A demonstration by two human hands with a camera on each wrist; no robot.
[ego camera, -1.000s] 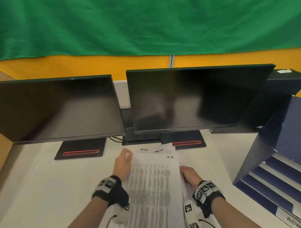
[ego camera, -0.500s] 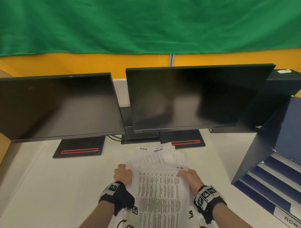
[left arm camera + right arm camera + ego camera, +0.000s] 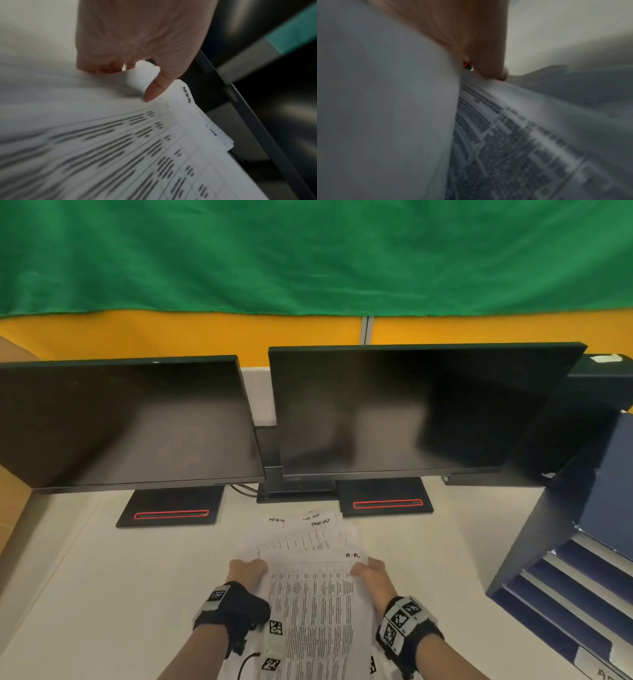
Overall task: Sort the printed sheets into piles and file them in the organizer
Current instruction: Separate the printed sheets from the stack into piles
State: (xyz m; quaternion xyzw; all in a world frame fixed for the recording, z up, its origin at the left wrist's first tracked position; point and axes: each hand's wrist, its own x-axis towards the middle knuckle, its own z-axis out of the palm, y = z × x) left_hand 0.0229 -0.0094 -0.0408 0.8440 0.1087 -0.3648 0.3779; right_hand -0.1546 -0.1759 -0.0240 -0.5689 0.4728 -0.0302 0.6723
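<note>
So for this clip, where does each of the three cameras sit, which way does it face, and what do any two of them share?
Head: worn on the head, looking forward and down at the desk, monitors and organizer; both forearms, the left hand and the right hand show.
Left wrist: looks along the left hand at the printed sheets it pinches.
Right wrist: blurred, looks along the right hand at the sheets' edge.
Shared: all three show the printed sheets.

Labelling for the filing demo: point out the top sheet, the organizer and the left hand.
top sheet (image 3: pixel 310 611), head view, middle of its printed table.
organizer (image 3: pixel 613 508), head view, blue side wall.
left hand (image 3: pixel 247 570), head view, back of the hand.
</note>
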